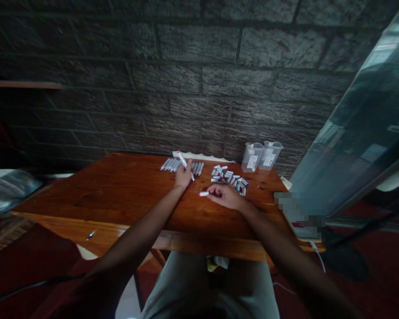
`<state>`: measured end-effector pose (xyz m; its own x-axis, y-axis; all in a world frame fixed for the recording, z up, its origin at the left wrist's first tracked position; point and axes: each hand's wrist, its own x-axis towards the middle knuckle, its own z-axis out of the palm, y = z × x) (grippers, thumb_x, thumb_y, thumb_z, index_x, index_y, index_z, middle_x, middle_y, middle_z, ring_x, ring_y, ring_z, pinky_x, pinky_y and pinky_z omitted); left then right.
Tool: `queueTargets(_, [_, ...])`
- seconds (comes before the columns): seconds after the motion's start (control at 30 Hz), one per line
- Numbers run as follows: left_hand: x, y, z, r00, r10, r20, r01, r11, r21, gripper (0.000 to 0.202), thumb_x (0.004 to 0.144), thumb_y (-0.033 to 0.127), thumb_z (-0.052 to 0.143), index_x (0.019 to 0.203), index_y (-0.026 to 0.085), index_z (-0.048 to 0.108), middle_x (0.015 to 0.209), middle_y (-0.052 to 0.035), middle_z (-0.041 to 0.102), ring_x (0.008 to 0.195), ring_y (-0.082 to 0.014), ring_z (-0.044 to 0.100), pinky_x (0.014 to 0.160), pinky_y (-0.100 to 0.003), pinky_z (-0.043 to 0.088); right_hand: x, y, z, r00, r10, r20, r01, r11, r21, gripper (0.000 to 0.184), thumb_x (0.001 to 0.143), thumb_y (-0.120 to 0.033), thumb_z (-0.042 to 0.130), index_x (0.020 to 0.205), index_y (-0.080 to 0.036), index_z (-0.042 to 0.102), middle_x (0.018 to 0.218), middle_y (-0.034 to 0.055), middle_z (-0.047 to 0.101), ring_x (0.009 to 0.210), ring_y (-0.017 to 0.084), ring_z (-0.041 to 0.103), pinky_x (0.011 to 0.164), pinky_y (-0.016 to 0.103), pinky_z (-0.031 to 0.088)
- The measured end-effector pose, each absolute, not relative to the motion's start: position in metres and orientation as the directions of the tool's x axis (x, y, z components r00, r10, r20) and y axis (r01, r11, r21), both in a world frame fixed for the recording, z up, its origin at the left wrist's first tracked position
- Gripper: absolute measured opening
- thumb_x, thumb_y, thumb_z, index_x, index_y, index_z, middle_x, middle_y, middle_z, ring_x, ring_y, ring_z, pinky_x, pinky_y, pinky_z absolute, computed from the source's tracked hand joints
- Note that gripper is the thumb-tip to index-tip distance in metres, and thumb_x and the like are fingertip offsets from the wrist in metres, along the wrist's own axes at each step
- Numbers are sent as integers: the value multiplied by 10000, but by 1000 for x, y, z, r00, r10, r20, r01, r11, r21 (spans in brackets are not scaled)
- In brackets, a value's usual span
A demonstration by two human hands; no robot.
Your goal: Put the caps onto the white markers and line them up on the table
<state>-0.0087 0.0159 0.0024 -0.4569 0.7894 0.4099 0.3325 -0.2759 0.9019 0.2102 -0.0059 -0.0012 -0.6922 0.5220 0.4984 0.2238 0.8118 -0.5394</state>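
My left hand (183,176) is closed round a white marker (181,158) with a pink end, held slanted above the table. Between the fingertips of my right hand (225,196) is a short white marker cap (204,194) with a pink end. Behind my left hand lies a row of grey-white markers (169,164), side by side, and more of the row (197,168) shows to its right. Just beyond my right hand is a loose heap of caps (231,176) with variously coloured ends.
Two clear plastic containers (252,157) with labels stand at the back right of the wooden table (96,190). A white strip (206,157) lies along the brick wall. At the right edge sits a pixelated flat device (299,215) with a white cable.
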Motion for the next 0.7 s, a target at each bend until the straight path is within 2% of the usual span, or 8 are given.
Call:
queueTargets(0.1, [-9, 17, 2, -457, 789, 410, 312, -289, 905, 508, 856, 602, 482, 579, 176, 496, 475, 12, 498, 446, -111, 473, 466, -224, 365, 216, 2, -2, -619, 620, 483, 228, 729, -645, 158, 810, -276, 612, 915, -170, 662, 695, -16, 623, 567, 82, 483, 551, 208, 375])
queueTargets(0.17, [-8, 18, 2, -449, 804, 390, 278, -290, 916, 507, 849, 619, 479, 594, 181, 481, 474, 17, 495, 423, -105, 461, 441, -222, 358, 219, 6, -3, -588, 657, 472, 242, 699, -672, 160, 794, -266, 617, 912, -166, 661, 708, -11, 637, 576, 87, 495, 566, 215, 392])
queueTargets(0.27, [-5, 17, 3, -424, 843, 333, 196, -273, 942, 510, 818, 654, 497, 621, 185, 466, 470, 31, 483, 381, -95, 433, 388, -219, 327, 220, 8, -4, -554, 682, 477, 261, 687, -679, 169, 785, -268, 623, 911, -164, 668, 753, 4, 664, 600, 96, 524, 589, 225, 415])
queueTargets(0.37, [0, 14, 5, -371, 884, 283, 99, -265, 959, 503, 745, 662, 592, 678, 176, 483, 518, 36, 519, 392, -81, 453, 380, -201, 336, 218, 10, -5, -512, 700, 498, 272, 682, -679, 194, 792, -308, 627, 921, -174, 680, 776, 15, 686, 611, 106, 549, 598, 230, 432])
queueTargets(0.57, [10, 9, 7, -196, 950, 243, -38, -255, 966, 484, 657, 578, 727, 766, 155, 520, 612, 16, 585, 437, -69, 495, 371, -175, 322, 220, 14, -3, -399, 750, 527, 324, 653, -684, 220, 782, -325, 640, 936, -180, 697, 823, 27, 711, 608, 110, 573, 594, 229, 442])
queueTargets(0.7, [12, 9, 6, -163, 956, 244, -85, -260, 962, 462, 640, 510, 766, 813, 149, 537, 683, -4, 620, 492, -85, 545, 387, -181, 352, 222, 14, 0, -344, 774, 531, 337, 630, -700, 235, 778, -334, 644, 951, -185, 697, 809, 21, 703, 596, 107, 563, 578, 223, 438])
